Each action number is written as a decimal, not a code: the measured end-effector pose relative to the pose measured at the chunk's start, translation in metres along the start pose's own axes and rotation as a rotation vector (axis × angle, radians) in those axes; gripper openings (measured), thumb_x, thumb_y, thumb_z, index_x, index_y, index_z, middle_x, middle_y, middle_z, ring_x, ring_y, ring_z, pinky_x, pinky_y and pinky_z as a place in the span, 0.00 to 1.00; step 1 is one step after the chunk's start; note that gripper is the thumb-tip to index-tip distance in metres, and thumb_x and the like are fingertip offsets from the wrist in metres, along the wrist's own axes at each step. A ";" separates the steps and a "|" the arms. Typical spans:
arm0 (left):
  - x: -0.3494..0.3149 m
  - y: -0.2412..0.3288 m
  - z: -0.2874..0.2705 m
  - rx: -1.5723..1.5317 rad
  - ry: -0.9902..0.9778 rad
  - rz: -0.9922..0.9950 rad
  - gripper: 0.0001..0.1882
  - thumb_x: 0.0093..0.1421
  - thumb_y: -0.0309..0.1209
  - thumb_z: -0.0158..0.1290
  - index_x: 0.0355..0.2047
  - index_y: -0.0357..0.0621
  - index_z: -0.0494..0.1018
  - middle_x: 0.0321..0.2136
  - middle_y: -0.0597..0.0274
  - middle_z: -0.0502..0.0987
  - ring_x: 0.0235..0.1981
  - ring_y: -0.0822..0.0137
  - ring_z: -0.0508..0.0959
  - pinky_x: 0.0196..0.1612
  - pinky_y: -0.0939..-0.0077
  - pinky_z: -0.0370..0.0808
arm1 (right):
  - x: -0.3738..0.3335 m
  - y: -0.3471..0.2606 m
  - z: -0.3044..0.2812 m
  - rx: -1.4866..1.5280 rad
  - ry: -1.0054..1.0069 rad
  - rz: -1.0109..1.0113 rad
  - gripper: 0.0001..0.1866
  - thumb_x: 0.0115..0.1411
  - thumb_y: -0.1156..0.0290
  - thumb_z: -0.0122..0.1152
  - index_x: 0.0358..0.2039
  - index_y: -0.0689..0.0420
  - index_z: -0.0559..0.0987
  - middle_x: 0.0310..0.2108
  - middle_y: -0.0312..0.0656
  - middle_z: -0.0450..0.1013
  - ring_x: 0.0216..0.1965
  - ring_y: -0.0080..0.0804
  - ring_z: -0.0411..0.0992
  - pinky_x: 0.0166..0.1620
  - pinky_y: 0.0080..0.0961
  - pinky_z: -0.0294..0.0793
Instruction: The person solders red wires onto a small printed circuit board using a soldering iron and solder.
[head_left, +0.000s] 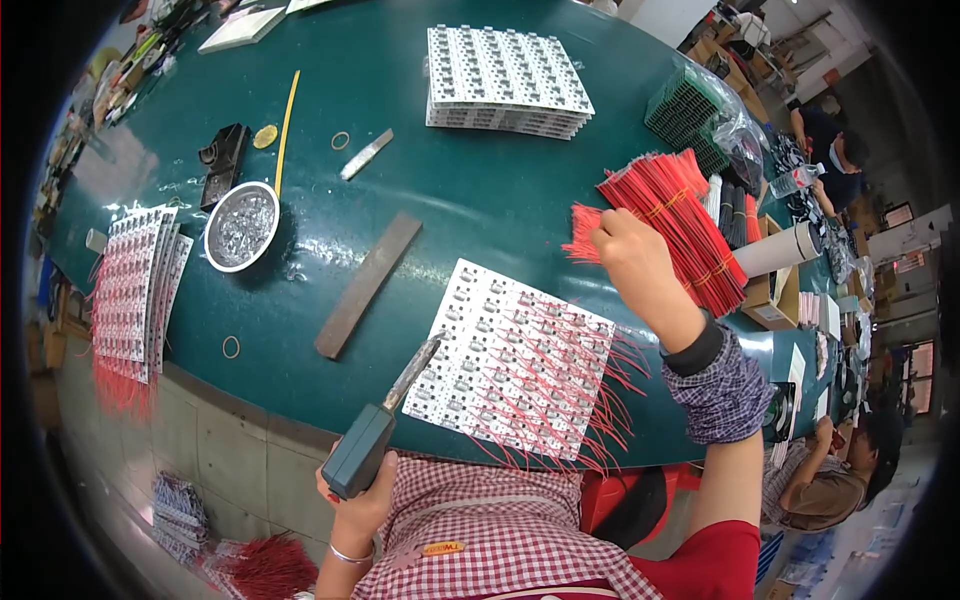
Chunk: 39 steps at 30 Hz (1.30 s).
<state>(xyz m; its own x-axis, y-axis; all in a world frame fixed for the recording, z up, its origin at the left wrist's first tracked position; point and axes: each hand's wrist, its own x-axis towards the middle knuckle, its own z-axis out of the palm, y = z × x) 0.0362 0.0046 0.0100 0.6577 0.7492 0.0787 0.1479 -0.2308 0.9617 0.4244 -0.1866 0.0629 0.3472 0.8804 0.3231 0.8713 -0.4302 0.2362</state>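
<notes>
Table, wide and green, lies under all your work. On it, close to your tummy, the board sits a bit crooked, with red wires over its right part and none at its left edge. The big bundle lies to the right, past the board, tied with yellow bands. The tool is held tight in your left hand, its tip over the board; I cannot tell if it touches. Your right hand has its fingers curled at a small red bunch; I cannot tell if they pinch a wire. To pick well, I think you should take just one wire, pull softly, and point the tip away from your skin, as it may be hot.
</notes>
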 end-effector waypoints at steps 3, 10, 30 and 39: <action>0.008 0.012 0.000 -0.037 -0.056 -0.035 0.13 0.52 0.19 0.66 0.40 0.33 0.81 0.33 0.58 0.82 0.30 0.72 0.80 0.33 0.75 0.77 | 0.012 -0.022 0.011 -0.193 -0.099 -0.192 0.03 0.41 0.71 0.66 0.18 0.54 0.81 0.26 0.38 0.70 0.35 0.34 0.73 0.32 0.30 0.74; 0.025 0.044 0.000 0.010 0.006 0.040 0.15 0.52 0.21 0.66 0.41 0.34 0.81 0.34 0.57 0.83 0.31 0.67 0.82 0.35 0.73 0.79 | 0.020 -0.040 0.029 -0.175 -0.268 -0.153 0.04 0.41 0.72 0.66 0.19 0.58 0.82 0.25 0.38 0.69 0.34 0.34 0.72 0.30 0.30 0.74; 0.073 0.034 0.064 0.136 -0.109 0.034 0.11 0.52 0.23 0.69 0.36 0.37 0.83 0.33 0.61 0.83 0.27 0.68 0.80 0.33 0.76 0.76 | 0.001 -0.092 0.057 0.773 0.186 0.156 0.11 0.52 0.84 0.68 0.37 0.59 0.84 0.33 0.40 0.79 0.33 0.39 0.75 0.35 0.33 0.76; 0.079 0.033 0.069 0.046 -0.136 -0.013 0.11 0.50 0.18 0.67 0.34 0.33 0.79 0.32 0.55 0.82 0.27 0.67 0.80 0.32 0.75 0.76 | 0.002 -0.094 0.051 0.648 0.173 0.072 0.14 0.47 0.82 0.63 0.38 0.62 0.80 0.33 0.41 0.74 0.33 0.37 0.73 0.33 0.31 0.76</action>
<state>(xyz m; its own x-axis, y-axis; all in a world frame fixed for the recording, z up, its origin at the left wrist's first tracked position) 0.1441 0.0136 0.0296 0.7490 0.6620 0.0268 0.1891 -0.2523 0.9490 0.3603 -0.1346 -0.0052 0.3990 0.7860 0.4722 0.8986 -0.2329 -0.3718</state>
